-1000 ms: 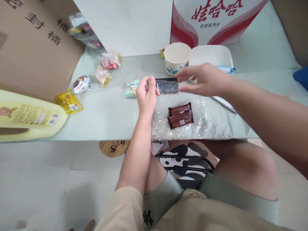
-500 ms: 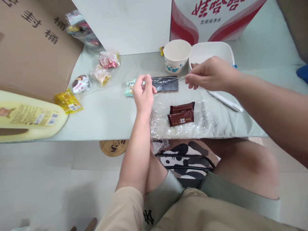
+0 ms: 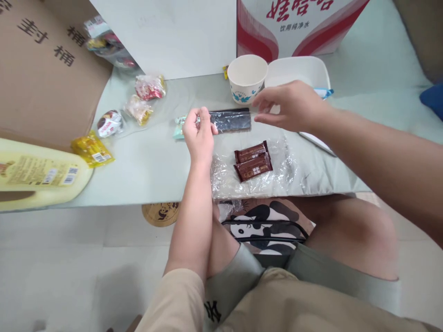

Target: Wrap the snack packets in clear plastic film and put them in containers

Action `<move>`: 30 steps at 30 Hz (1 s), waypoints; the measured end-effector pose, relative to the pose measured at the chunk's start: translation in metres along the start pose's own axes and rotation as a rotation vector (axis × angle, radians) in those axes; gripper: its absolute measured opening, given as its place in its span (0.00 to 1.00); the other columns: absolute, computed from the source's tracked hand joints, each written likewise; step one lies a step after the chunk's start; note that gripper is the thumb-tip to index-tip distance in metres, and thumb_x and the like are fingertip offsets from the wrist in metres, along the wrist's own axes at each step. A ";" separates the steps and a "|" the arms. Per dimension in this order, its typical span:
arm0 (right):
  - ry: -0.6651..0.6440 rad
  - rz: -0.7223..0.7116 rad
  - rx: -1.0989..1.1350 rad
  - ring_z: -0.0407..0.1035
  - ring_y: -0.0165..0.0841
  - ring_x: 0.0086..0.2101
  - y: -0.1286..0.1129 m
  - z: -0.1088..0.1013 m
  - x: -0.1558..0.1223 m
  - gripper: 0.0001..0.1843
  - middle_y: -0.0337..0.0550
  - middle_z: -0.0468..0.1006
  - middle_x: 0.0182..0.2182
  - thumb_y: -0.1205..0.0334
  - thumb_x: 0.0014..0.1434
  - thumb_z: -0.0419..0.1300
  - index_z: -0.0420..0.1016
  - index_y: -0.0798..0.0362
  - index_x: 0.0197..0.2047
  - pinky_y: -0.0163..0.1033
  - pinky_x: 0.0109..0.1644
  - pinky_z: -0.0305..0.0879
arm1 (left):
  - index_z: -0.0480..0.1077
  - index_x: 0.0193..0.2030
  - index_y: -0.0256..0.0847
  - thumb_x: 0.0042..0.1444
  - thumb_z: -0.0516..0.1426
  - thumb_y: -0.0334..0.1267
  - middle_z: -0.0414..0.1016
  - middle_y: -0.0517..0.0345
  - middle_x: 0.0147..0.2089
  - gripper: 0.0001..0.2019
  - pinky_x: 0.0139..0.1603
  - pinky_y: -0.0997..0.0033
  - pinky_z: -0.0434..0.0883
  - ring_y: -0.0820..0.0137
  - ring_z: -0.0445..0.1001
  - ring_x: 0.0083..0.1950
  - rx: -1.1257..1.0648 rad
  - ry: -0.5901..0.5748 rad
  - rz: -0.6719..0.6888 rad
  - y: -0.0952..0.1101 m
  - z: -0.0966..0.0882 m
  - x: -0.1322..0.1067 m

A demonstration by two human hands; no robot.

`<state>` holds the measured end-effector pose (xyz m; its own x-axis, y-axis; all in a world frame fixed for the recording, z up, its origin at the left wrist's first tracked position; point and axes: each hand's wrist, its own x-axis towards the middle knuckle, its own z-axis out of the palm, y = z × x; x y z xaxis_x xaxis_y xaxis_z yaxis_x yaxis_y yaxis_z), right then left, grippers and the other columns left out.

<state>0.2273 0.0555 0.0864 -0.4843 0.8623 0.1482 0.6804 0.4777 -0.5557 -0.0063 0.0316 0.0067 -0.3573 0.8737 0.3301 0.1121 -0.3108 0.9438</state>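
Note:
My left hand (image 3: 200, 129) is closed on a mint-green snack packet (image 3: 179, 131), whose printed end sticks out on the left; the fingers hide the rest. A flat black rectangular thing (image 3: 231, 120) extends to the right of that hand, with shiny clear film over part of it. Just off its right end hovers my right hand (image 3: 287, 105), thumb and fingers apart, nothing visible between them. Nearer me, two brown wrapped snack bars (image 3: 254, 167) lie on a crumpled clear plastic wrapper (image 3: 284, 170).
A paper cup (image 3: 246, 80) and a white tub (image 3: 301, 69) with a blue packet (image 3: 323, 93) stand behind my hands. A white slim tool (image 3: 318, 142) lies partly under my right forearm. Wrapped snacks (image 3: 110, 123) and a yellow jug (image 3: 44, 175) are leftward; boxes (image 3: 297, 32) line the back.
My right hand has let go of the clear film it was stretching to the right, and its fingers have spread. My left hand keeps its hold. The whole view has shifted slightly.

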 end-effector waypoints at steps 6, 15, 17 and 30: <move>-0.004 0.115 -0.038 0.74 0.43 0.37 -0.010 -0.010 0.014 0.07 0.43 0.81 0.29 0.56 0.60 0.65 0.76 0.44 0.31 0.50 0.49 0.70 | 0.68 0.31 0.44 0.65 0.58 0.59 0.69 0.63 0.22 0.21 0.18 0.73 0.55 0.78 0.64 0.18 -0.023 0.008 0.013 -0.003 -0.001 0.002; -0.088 0.063 0.081 0.76 0.44 0.42 -0.015 -0.010 0.006 0.11 0.43 0.82 0.37 0.58 0.53 0.71 0.77 0.42 0.40 0.50 0.51 0.71 | 0.66 0.30 0.44 0.65 0.56 0.61 0.68 0.63 0.19 0.23 0.20 0.73 0.57 0.77 0.65 0.19 -0.029 0.023 0.015 -0.003 -0.002 0.001; -0.089 0.049 0.038 0.76 0.45 0.46 -0.015 -0.008 0.005 0.08 0.43 0.82 0.39 0.57 0.54 0.70 0.77 0.41 0.38 0.50 0.51 0.72 | 0.66 0.30 0.44 0.65 0.57 0.60 0.67 0.64 0.20 0.22 0.20 0.73 0.57 0.77 0.66 0.19 -0.031 0.027 0.018 -0.004 -0.001 0.001; -0.092 0.009 -0.159 0.75 0.45 0.44 -0.013 -0.009 0.008 0.05 0.47 0.84 0.40 0.55 0.60 0.62 0.75 0.45 0.38 0.52 0.55 0.70 | 0.66 0.30 0.44 0.64 0.59 0.58 0.61 0.66 0.19 0.21 0.20 0.74 0.57 0.77 0.66 0.19 -0.028 0.020 0.013 -0.004 0.000 0.001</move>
<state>0.2197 0.0584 0.1022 -0.5210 0.8511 0.0647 0.7599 0.4970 -0.4191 -0.0072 0.0337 0.0036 -0.3742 0.8621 0.3418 0.0912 -0.3326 0.9387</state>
